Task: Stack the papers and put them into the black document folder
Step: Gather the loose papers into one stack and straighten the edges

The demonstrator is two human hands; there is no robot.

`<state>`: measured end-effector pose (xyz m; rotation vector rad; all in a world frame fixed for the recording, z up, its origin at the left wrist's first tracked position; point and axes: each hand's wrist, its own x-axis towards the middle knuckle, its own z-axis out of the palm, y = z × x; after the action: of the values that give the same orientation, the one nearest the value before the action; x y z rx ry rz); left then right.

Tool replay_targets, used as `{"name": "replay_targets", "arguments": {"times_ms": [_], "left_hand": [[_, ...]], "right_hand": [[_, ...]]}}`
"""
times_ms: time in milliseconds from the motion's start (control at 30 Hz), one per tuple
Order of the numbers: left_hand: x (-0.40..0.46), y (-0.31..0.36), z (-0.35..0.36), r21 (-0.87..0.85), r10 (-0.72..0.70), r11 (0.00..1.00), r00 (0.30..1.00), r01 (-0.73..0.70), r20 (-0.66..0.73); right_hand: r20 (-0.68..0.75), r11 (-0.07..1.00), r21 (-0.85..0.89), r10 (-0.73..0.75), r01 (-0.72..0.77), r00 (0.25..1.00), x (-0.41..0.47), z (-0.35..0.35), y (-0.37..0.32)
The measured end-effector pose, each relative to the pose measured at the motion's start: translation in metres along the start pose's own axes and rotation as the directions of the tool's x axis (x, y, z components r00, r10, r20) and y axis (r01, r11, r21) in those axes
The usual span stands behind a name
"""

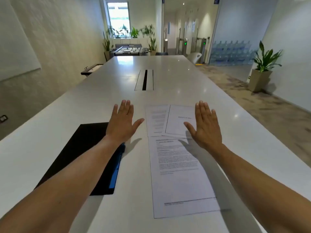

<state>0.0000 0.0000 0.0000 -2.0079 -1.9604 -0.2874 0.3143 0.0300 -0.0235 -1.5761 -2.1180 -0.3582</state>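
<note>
Three printed white sheets lie spread on the white table (168, 78). The nearest sheet (181, 179) reaches toward me. Beyond it lie a text sheet (155, 121) and a title sheet (179, 121) that overlaps its right side. A black document folder (80, 148) with a blue strip along its right edge lies shut to the left, partly hidden by my left forearm. My left hand (122, 122) hovers flat, fingers spread, just past the folder's far right corner. My right hand (206, 126) hovers flat and empty over the title sheet's right edge.
A cable slot (145, 80) is set into the table's middle, farther away. The table's right edge runs close past the papers, with floor and a potted plant (262, 68) beyond. A foosball table (129, 49) stands past the far end.
</note>
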Motion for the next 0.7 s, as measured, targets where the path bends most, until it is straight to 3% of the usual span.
{"name": "replay_targets", "arguments": {"times_ms": [200,433,567,700], "left_hand": [[-0.031,0.021,0.033,-0.043,-0.052,0.997,0.974,0.063,0.22],[-0.061,0.073,0.028,-0.133,-0.223,0.958,0.951,0.254,0.213],[-0.057,0.09,0.017,-0.241,-0.296,0.887,0.886,0.394,0.358],[-0.042,0.095,0.007,-0.386,-0.273,0.785,0.831,0.484,0.485]], "right_hand": [[0.327,0.982,0.056,0.152,-0.18,0.933,-0.042,0.025,-0.007],[0.295,0.951,-0.079,0.31,-0.3,0.904,-0.055,0.02,-0.027],[0.377,0.929,-0.041,0.355,-0.367,0.856,-0.046,0.011,-0.033],[0.426,0.914,-0.006,0.37,-0.406,0.826,-0.038,0.007,-0.036]]}}
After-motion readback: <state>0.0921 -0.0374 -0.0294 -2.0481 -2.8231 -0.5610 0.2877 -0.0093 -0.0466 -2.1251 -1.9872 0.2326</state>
